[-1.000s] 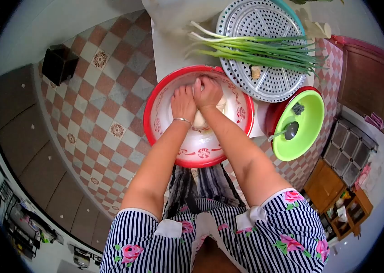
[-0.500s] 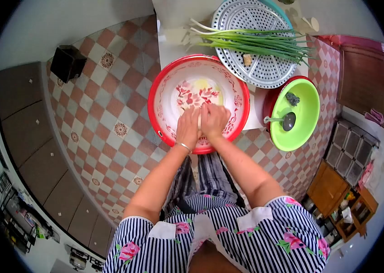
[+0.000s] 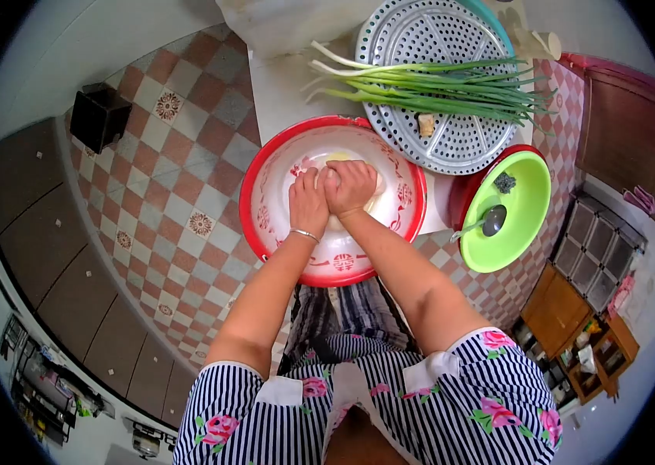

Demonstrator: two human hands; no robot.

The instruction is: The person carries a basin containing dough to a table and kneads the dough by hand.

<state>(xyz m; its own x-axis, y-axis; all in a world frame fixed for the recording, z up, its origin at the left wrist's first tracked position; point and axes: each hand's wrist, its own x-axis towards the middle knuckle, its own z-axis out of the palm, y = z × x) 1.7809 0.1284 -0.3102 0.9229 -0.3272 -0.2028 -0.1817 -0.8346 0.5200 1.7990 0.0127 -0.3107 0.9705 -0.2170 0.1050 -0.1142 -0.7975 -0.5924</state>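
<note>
Inside a red-rimmed white enamel basin (image 3: pixel 248 190), my left hand (image 3: pixel 309 204) and my right hand (image 3: pixel 353 187) press side by side on a lump of pale dough (image 3: pixel 379 186). Both sets of fingers are curled over the dough and hide most of it. The hands touch each other, with the right thumb near the left fingers. A bracelet circles my left wrist. Red printed flowers show on the basin's floor and walls.
A perforated steamer tray (image 3: pixel 389 50) overlaps the basin's far right rim, holding long green onions (image 3: pixel 451 89) and a small tan piece (image 3: pixel 426 125). At right, a lime-green bowl (image 3: pixel 525 221) holds a ladle (image 3: pixel 493 221) and a scouring pad (image 3: pixel 504 183). A dark bin (image 3: pixel 100 116) stands on the tiled floor.
My hands have pushed forward, away from my body, over the dough and now cover much of the printed flowers. The view has shifted, so the basin appears lower.
</note>
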